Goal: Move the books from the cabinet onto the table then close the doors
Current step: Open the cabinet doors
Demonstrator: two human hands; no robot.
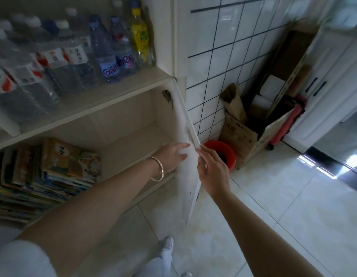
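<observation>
A white cabinet door (188, 154) stands open, hinged at the cabinet's right side. My left hand (171, 156), a bangle on its wrist, lies with straight fingers against the door's inner face. My right hand (212, 166) touches the door's front edge from the outer side, fingers fairly straight. In the lower compartment a thick stack of colourful books (45, 176) lies at the left. The right part of that shelf (133, 140) holds nothing. No table is in view.
Several water bottles (105, 50) and a yellow bottle (140, 37) crowd the upper shelf. Right of the door a red bucket (223, 150) and an open cardboard box (251, 130) stand by the tiled wall. The pale tile floor (273, 206) spreads to the right.
</observation>
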